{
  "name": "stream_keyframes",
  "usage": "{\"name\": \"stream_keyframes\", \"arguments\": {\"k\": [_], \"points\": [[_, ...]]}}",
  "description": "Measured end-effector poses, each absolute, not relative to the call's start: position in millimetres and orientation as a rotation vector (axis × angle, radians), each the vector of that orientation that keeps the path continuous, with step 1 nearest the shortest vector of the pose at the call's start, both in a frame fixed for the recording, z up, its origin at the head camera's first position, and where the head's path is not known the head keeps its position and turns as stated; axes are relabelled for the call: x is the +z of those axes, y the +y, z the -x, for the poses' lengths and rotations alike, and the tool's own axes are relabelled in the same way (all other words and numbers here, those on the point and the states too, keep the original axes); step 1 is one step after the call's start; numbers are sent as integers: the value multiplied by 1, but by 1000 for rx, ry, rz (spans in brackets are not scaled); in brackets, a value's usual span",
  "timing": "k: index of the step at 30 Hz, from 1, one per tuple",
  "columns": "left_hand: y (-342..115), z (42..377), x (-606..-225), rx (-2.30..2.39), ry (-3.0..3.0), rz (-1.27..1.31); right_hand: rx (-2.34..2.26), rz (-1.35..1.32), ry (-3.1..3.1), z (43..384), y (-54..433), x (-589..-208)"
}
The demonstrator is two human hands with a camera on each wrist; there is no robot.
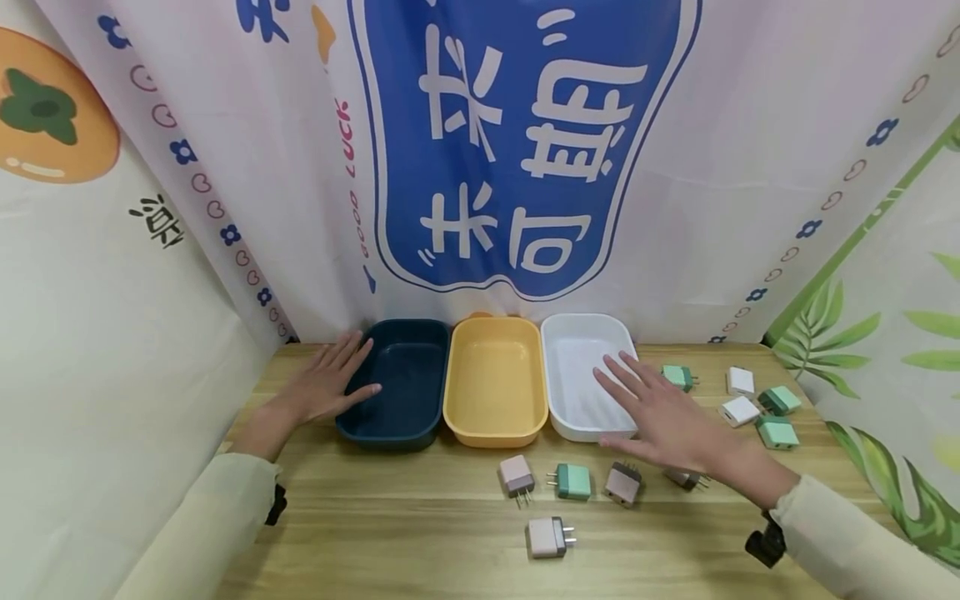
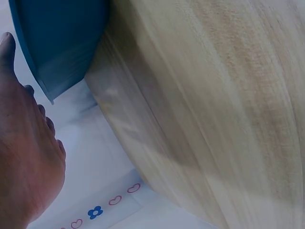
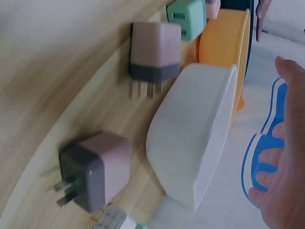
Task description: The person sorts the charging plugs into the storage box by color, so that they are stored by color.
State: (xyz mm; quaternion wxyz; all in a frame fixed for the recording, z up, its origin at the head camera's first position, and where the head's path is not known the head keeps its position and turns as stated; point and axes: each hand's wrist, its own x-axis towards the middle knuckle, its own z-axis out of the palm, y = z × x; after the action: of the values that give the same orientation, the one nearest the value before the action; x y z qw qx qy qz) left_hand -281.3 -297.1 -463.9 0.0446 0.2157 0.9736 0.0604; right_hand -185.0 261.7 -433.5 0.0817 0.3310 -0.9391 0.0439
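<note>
Three trays stand side by side: a dark blue tray (image 1: 397,383), a yellow tray (image 1: 495,383) and a white tray (image 1: 573,387). My left hand (image 1: 322,383) is spread at the left rim of the dark blue tray and holds nothing. Over the right side of the white tray, my right hand (image 1: 667,421) has its fingers stretched out and no object in it. Whether either hand touches a rim is unclear. In front of the trays lie a pink plug adapter (image 1: 516,475), a green plug adapter (image 1: 573,482) and a brownish-pink plug adapter (image 1: 622,483). My right hand partly hides another plug adapter (image 1: 684,478).
A pale pink plug adapter (image 1: 546,537) lies nearest the front. Right of the white tray are several green and white adapters, among them a white adapter (image 1: 740,381) and a green adapter (image 1: 777,432). A printed curtain (image 1: 300,208) hangs directly behind the wooden table (image 1: 390,533).
</note>
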Motion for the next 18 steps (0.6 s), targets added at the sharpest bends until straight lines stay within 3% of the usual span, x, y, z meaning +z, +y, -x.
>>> {"name": "stream_keyframes", "arguments": {"k": [18], "points": [[-295, 285, -475, 240, 2956, -675, 279, -1237, -2687, 154, 225, -441]]}}
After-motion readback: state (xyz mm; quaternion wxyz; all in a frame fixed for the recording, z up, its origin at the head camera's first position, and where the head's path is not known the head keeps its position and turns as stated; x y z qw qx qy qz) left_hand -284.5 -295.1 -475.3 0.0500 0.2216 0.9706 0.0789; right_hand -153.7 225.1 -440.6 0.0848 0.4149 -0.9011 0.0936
